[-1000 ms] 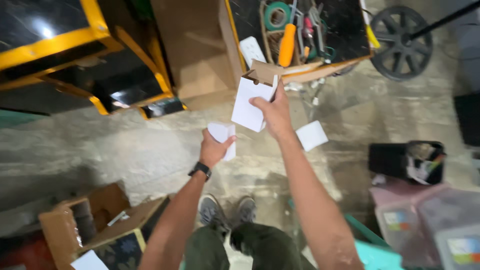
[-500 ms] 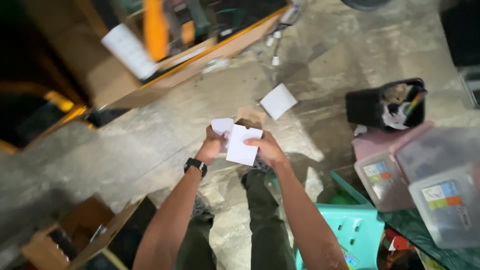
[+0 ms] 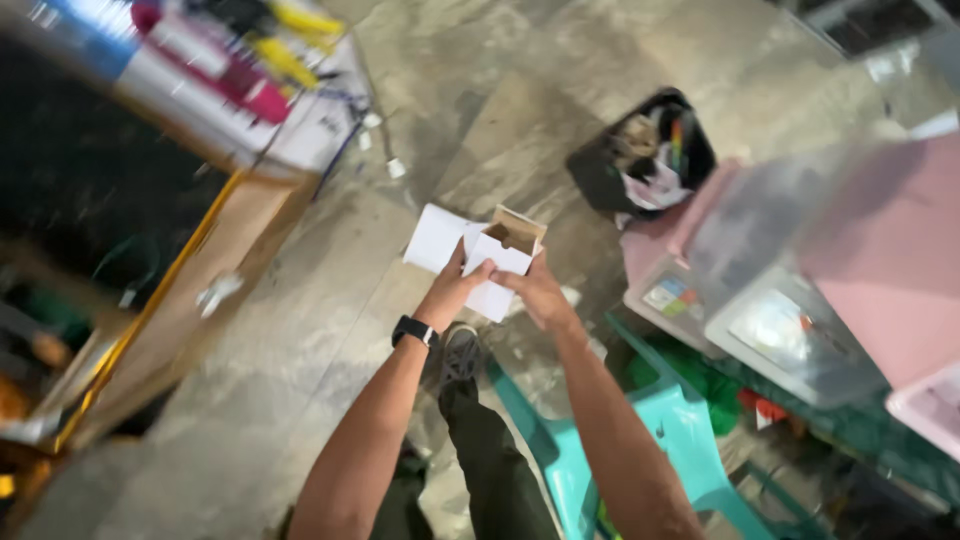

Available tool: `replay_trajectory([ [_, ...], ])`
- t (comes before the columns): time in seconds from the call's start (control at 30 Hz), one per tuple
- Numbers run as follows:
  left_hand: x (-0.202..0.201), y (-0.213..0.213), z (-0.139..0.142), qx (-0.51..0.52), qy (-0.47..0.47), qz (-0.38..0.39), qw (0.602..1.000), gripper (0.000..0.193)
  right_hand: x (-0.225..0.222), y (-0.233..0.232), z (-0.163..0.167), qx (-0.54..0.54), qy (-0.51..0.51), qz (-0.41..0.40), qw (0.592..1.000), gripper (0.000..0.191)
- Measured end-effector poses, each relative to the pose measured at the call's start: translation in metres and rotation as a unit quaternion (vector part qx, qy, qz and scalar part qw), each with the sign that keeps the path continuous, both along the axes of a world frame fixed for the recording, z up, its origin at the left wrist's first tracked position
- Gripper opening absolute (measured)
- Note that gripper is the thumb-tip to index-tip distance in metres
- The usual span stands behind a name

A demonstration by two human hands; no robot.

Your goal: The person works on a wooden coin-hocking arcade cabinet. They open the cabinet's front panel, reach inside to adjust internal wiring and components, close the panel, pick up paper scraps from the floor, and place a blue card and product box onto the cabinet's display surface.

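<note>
Both hands, the left hand (image 3: 452, 290) and the right hand (image 3: 537, 290), are clamped on a small white box (image 3: 500, 262) held above the concrete floor (image 3: 300, 330). Its open brown mouth points up and away, long axis tilted toward the black bin (image 3: 600, 175). A turquoise stool (image 3: 670, 430) stands beneath.

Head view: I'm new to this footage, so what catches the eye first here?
At centre, the left hand and right hand hold a small white box, open at the top, above the concrete floor. A black bin of scraps sits behind, pink-lidded plastic tubs right, a turquoise stool below.
</note>
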State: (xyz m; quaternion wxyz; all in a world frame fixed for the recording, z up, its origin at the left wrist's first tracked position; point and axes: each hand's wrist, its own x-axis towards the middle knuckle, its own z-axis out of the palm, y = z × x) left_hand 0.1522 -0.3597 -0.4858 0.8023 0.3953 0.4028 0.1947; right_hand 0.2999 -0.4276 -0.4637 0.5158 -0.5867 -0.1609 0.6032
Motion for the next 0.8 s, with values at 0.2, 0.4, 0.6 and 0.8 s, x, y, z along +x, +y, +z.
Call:
replay_trajectory([
  [0.2,0.098,0.002,-0.004,0.124,0.113,-0.129,0.977,0.105,0.106,-0.013,0.003,0.006,-0.226,-0.092,0.97,0.069],
  [0.4,0.132,0.012,-0.007,0.076,0.139,-0.229,0.961,0.106,0.181,-0.012,-0.003,-0.211,-0.561,-0.098,0.795,0.114],
  [0.6,0.145,0.041,-0.017,0.124,0.134,-0.239,0.953,0.091,0.241,0.008,-0.003,-0.275,-0.645,-0.103,0.705,0.106],
  [0.8,0.134,0.063,-0.047,0.164,0.231,-0.282,0.916,0.064,0.238,0.009,-0.027,-0.23,-0.675,-0.076,0.697,0.106],
])
